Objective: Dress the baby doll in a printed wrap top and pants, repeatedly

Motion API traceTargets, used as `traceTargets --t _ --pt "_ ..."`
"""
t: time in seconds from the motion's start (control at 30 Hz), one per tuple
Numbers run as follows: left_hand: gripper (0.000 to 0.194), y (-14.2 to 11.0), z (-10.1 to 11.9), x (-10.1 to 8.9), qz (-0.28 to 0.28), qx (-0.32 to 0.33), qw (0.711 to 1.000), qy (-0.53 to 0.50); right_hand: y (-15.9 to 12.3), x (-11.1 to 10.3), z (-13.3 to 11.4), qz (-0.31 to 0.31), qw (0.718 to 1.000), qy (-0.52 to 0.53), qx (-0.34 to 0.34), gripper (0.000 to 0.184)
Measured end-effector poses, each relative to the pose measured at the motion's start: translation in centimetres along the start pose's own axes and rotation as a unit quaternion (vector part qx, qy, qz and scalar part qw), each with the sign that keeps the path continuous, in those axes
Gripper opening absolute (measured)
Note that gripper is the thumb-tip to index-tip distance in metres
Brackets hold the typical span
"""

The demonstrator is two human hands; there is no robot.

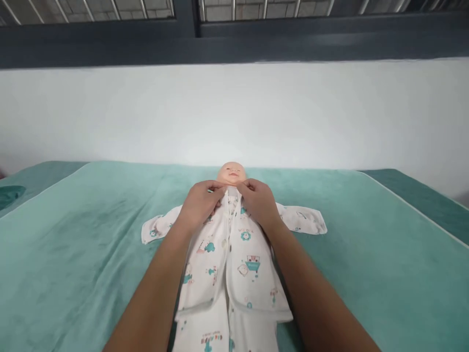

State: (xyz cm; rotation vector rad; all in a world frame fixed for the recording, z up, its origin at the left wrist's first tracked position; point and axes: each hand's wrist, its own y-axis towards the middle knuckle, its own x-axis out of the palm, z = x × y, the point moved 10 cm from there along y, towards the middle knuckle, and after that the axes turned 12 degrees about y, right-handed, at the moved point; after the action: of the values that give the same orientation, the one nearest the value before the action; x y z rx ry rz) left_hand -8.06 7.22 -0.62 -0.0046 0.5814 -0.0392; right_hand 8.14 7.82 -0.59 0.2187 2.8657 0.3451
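A baby doll [232, 173] lies on its back, its head toward the wall. It is dressed in a white printed baby jacket [252, 244], whose sleeves spread out to both sides. Matching white trousers [205, 330] show below the hem. My left hand [203, 203] pinches the left edge of the collar just under the doll's chin. On the other side of the neck, my right hand [258, 200] pinches the right collar edge. The two front edges run down side by side with a narrow gap between them. Parts of both sleeves are hidden behind my hands.
A green plush blanket [366, 274] covers the bed under the doll, with a fold running along its left part. Beyond its far edge rises a white wall [234, 112]. Above that is a dark window frame [234, 49] with metal bars behind it.
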Motion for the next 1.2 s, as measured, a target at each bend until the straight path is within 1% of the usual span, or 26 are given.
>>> traceTargets --t 0.13,0.2,0.27,0.33,0.47,0.6,0.87,1.03,1.2 --pt "0.023 0.5 0.3 0.5 -0.049 0.013 0.999 0.003 -0.1 0.5 0.5 -0.017 0.992 0.121 0.041 0.024" --pt "0.021 0.6 0.4 0.6 -0.056 0.021 0.997 -0.041 -0.2 0.9 0.4 -0.037 0.986 0.154 0.057 0.022" --pt "0.019 0.7 0.5 0.7 -0.053 0.025 0.992 -0.108 -0.4 1.1 0.3 -0.051 0.984 0.161 0.064 0.021" --pt "0.016 0.7 0.8 0.8 -0.043 0.031 0.987 -0.149 -0.6 1.1 0.4 -0.058 0.984 0.156 0.068 0.023" --pt "0.012 0.2 1.6 1.2 -0.043 0.045 0.988 -0.141 -0.8 1.1 0.9 -0.065 0.979 0.175 0.082 0.026" --pt "0.011 0.0 1.5 1.4 -0.046 0.039 0.987 -0.148 -1.1 1.4 1.3 -0.084 0.966 0.227 0.086 0.026" --pt "0.012 0.3 0.8 1.7 -0.060 0.034 0.977 -0.201 -1.2 1.1 1.2 -0.091 0.973 0.198 0.076 0.025" --pt "0.012 0.4 0.6 1.9 -0.066 0.031 0.975 -0.211 -1.4 1.2 0.7 -0.103 0.972 0.201 0.069 0.023" --pt "0.013 0.3 0.8 2.0 -0.058 0.041 0.980 -0.188 -1.4 1.3 0.0 -0.121 0.982 0.138 0.050 0.023"
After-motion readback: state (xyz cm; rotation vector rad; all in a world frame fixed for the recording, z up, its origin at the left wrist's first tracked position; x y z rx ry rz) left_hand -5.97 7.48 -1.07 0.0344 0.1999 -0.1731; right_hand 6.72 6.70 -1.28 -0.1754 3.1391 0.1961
